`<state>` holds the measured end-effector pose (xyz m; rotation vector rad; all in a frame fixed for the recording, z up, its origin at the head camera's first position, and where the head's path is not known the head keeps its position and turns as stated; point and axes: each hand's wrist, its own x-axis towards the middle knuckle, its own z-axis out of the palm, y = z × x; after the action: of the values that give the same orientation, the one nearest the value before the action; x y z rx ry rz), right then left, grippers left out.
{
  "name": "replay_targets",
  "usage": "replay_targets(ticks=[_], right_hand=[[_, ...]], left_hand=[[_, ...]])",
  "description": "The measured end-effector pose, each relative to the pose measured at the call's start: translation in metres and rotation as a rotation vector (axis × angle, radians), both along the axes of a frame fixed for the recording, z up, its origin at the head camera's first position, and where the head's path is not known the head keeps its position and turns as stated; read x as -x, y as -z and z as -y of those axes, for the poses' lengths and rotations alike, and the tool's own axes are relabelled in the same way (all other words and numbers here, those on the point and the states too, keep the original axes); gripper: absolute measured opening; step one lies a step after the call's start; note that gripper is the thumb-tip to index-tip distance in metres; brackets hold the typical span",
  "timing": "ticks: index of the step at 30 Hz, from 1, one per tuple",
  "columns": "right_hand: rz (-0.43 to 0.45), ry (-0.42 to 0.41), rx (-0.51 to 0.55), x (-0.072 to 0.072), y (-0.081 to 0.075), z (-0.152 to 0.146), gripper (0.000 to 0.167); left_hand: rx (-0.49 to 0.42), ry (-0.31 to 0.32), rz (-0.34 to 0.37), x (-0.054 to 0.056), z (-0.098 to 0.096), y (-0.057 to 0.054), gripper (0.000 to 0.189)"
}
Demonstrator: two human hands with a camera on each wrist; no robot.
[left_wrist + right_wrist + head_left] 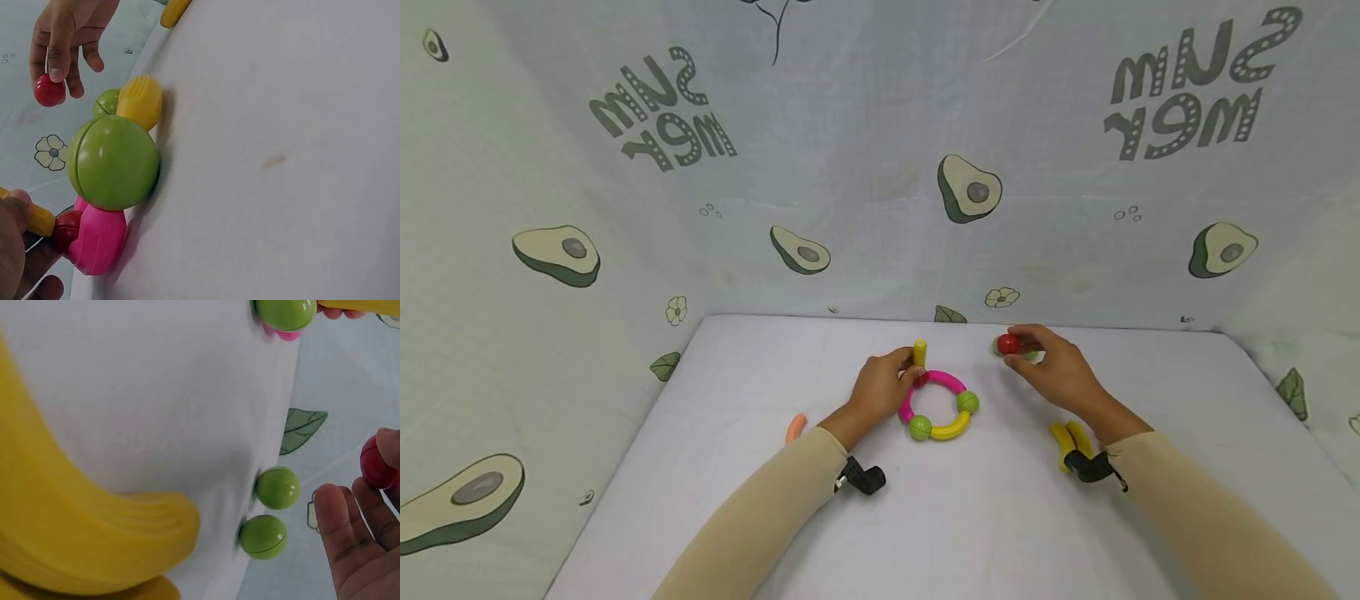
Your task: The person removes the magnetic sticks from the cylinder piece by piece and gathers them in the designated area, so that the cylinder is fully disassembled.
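Note:
My left hand [877,386] pinches a yellow toy stick [921,353] that points up from a red ball [67,231] in a ring of toy pieces. The ring lies on the white table and joins curved pink tubes [946,381], a curved yellow tube [951,428] and green balls [967,402]. To the right, my right hand [1063,375] holds a loose red ball [1008,344] between thumb and fingers, raised over the table. Two loose green balls [278,487] lie near that hand in the right wrist view, partly hidden by it in the head view.
Curved yellow tubes [1078,437] lie side by side by my right wrist. Partly behind my left forearm is a curved orange tube [795,427]. A printed cloth wall [880,192] stands along the back of the white tabletop [970,517].

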<state>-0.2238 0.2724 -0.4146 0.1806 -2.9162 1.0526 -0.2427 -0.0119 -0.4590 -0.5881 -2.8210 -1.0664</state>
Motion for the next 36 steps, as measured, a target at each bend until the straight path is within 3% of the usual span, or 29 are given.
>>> replay_targets(ticks=[20, 36], right_hand=[[-0.002, 0.04, -0.088, 0.007, 0.009, -0.045, 0.057], [0.128, 0.115, -0.138, 0.017, 0.015, -0.061, 0.051]], left_hand=[[0.024, -0.011, 0.02, 0.002, 0.0, 0.001, 0.031], [0.008, 0.012, -0.025, 0.001, 0.001, 0.001, 0.028]])
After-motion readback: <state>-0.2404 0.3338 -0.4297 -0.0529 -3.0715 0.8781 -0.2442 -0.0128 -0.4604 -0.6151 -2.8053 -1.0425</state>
